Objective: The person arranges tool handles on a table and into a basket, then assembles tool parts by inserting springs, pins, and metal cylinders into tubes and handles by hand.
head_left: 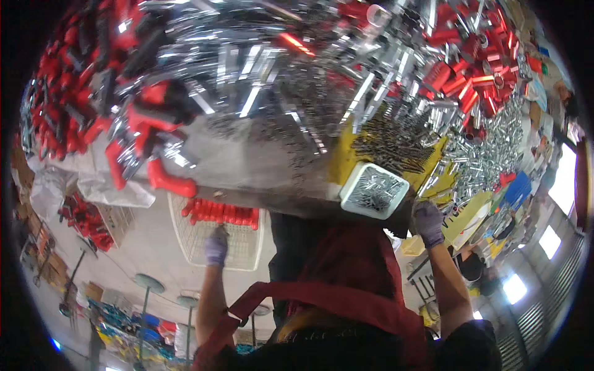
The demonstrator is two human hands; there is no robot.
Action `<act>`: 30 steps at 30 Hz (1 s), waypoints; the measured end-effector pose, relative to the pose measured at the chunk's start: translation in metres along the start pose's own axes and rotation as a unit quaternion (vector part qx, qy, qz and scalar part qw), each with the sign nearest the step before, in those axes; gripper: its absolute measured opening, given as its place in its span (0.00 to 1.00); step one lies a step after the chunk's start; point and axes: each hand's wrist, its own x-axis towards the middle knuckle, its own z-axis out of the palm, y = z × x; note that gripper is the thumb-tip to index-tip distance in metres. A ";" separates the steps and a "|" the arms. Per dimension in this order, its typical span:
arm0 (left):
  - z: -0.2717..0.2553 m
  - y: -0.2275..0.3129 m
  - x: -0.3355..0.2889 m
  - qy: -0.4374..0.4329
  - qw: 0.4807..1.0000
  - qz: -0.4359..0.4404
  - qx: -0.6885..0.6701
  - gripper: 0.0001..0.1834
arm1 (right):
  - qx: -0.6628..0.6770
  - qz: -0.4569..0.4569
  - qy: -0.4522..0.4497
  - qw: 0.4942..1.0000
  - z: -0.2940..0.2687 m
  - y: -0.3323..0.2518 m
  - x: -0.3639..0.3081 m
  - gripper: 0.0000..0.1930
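A wide desk [260,167] covered in grey sheeting fills the upper part of the view, heaped with chrome hand tools and red-handled pliers. At its near edge, the left hand [216,245], in a pale purple glove, rests on a white wire basket [238,247] that hangs just below the desk edge; its fingers curl at the basket's mesh, though whether they grip the wire cannot be told. A row of red tool handles [224,213] lies along the top of that basket, just above the hand. The right hand [428,224], also gloved, is raised near the desk edge with fingers bent, and what it holds, if anything, cannot be told. Just left of it sits a white square tray [374,190] of small dark metal bits, on yellow sheeting [433,164] spread with more dark bits. Beyond lie piles of shiny sockets [495,145].
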 end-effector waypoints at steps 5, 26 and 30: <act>0.093 0.077 0.034 -0.269 0.963 -0.002 0.009 0.21 | -0.113 -0.248 -0.089 0.958 0.094 0.112 -0.025 0.04; 0.242 -0.020 0.193 -0.064 0.936 0.298 0.173 0.25 | -0.115 -0.279 0.091 0.949 0.096 0.117 -0.029 0.06; 0.236 -0.047 0.150 0.003 0.907 0.327 0.264 0.25 | -0.070 -0.380 0.305 0.870 0.112 0.129 -0.026 0.05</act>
